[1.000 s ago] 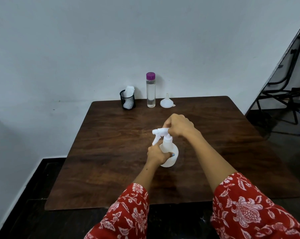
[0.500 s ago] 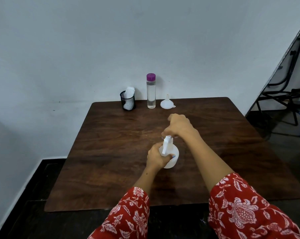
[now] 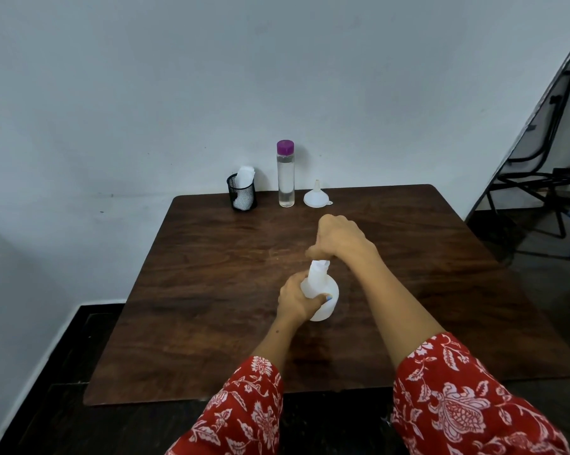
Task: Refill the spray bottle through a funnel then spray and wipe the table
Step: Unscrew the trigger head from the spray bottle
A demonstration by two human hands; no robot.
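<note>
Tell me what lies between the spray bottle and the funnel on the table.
In the head view, the right hand, gripping the spray bottle top, hangs there; beyond it, bare table up to the funnel.

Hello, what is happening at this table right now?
A person is working on a white spray bottle in the middle of the wooden table. The left hand holds its body, and the right hand grips the spray head on top, apparently to unscrew it. At the far edge stand a clear bottle with a purple cap, a white funnel lying mouth down, and a black mesh cup with a white cloth. None of these is touched.
</note>
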